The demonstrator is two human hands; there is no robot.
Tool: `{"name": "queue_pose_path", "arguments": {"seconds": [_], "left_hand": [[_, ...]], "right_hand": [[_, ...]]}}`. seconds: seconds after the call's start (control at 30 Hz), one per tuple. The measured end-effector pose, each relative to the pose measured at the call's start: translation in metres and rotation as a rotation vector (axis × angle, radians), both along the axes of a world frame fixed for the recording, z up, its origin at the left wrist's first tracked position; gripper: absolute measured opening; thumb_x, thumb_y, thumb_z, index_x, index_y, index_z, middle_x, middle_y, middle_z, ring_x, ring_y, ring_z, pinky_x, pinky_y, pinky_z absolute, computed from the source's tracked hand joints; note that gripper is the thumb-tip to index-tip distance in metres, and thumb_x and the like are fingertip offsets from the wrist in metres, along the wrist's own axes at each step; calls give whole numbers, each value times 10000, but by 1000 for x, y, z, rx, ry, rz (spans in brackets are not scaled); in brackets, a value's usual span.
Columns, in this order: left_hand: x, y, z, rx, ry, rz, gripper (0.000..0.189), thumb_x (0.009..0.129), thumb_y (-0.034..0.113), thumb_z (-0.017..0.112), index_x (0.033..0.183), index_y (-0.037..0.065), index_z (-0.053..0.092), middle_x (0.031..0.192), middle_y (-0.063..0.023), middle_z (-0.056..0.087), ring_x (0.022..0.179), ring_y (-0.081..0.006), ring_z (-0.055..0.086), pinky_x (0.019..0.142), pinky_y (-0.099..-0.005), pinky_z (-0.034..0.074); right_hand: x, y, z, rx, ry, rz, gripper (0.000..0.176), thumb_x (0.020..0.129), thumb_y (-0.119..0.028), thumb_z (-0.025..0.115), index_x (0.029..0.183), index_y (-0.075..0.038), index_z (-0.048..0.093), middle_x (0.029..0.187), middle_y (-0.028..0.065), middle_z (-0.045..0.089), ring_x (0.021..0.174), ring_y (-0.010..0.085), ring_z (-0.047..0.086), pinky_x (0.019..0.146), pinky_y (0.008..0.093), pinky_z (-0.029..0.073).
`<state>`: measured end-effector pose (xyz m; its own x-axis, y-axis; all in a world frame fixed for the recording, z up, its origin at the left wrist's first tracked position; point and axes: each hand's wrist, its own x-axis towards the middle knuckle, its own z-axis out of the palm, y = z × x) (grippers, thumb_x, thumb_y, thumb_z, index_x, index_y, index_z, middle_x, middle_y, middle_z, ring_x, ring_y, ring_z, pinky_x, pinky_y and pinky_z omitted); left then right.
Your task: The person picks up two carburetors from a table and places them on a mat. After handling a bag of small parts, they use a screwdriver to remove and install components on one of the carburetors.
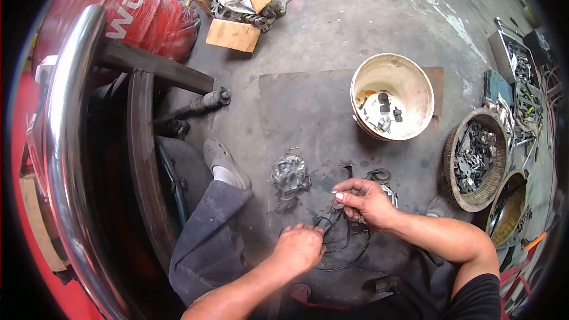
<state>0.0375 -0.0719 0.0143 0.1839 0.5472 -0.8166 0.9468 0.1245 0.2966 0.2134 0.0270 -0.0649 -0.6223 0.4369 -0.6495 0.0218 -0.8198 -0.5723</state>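
My left hand (301, 248) is low in the middle of the view, its fingers curled round a thin black cable (349, 248) whose loops spread out to the right. Up and to the right, my right hand (366, 202) pinches thumb and forefinger together. A small dark piece shows just under those fingertips, too small to name. Beyond my left hand a grey cast-metal part (288, 173) lies on the dark floor sheet (308, 112). More metal and a round black piece (379, 175) sit behind my right hand, partly hidden by it.
A white bucket (361, 92) with a few small parts stands ahead. To the right are a round basin (453, 160) of metal bits, another bowl (507, 225) and trays of tools (521, 71). A chrome tube (65, 142) and steel frame (142, 142) flank the left; an open carton (234, 35) lies farther off.
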Motion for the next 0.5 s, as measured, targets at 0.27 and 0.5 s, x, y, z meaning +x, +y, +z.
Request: {"name": "queue_pose_path", "arguments": {"seconds": [0.27, 0.5], "left_hand": [[-1, -6, 2, 259, 34, -63, 262, 875, 233, 645, 1033, 25, 657, 1032, -163, 689, 1027, -316, 641, 886, -471, 492], [2, 0, 13, 163, 18, -103, 343, 927, 307, 661, 1100, 12, 656, 1085, -167, 674, 1120, -337, 611, 966, -500, 466]], "right_hand": [[11, 57, 33, 405, -81, -166, 205, 961, -115, 712, 1133, -12, 672, 898, 31, 695, 659, 60, 585, 549, 206, 455], [52, 104, 44, 455, -206, -354, 237, 951, -153, 725, 1142, -15, 698, 914, 40, 724, 650, 62, 595, 559, 202, 463]]}}
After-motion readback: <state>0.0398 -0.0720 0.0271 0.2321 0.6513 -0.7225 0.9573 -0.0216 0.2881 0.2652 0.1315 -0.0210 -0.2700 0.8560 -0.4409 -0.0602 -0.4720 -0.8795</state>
